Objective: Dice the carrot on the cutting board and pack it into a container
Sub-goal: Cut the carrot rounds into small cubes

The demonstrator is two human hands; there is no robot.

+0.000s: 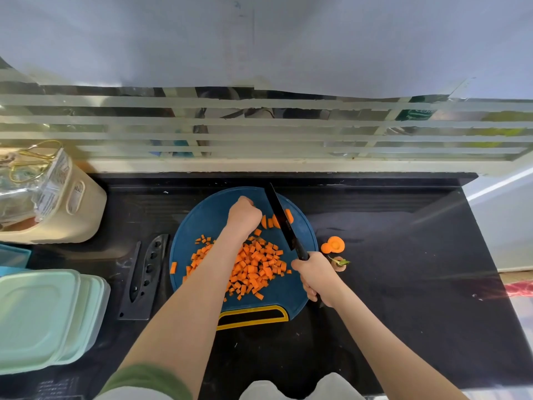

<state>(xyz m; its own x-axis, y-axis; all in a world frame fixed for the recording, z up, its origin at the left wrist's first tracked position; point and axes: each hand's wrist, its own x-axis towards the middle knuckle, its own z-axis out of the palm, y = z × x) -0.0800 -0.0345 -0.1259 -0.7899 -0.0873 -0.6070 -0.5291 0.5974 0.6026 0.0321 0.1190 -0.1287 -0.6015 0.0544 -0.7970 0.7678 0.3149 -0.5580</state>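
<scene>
Orange carrot (253, 267) lies on the black worktop's (403, 269) round blue plastic cutting board (202, 223), mostly as diced heap. Our left grip (243, 216) curls against the uncut strips (269, 222). Our right grip (315, 275) wraps the black knife (281, 217) handle. We judge the pieces stiff, light and slippery: pin them low.

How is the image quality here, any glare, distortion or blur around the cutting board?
Head view: fisheye distortion bows the window sill and the edges of the black countertop; daylight glare streaks its right side; the diced carrot on the blue cutting board and the knife are evenly lit and sharp.
</scene>
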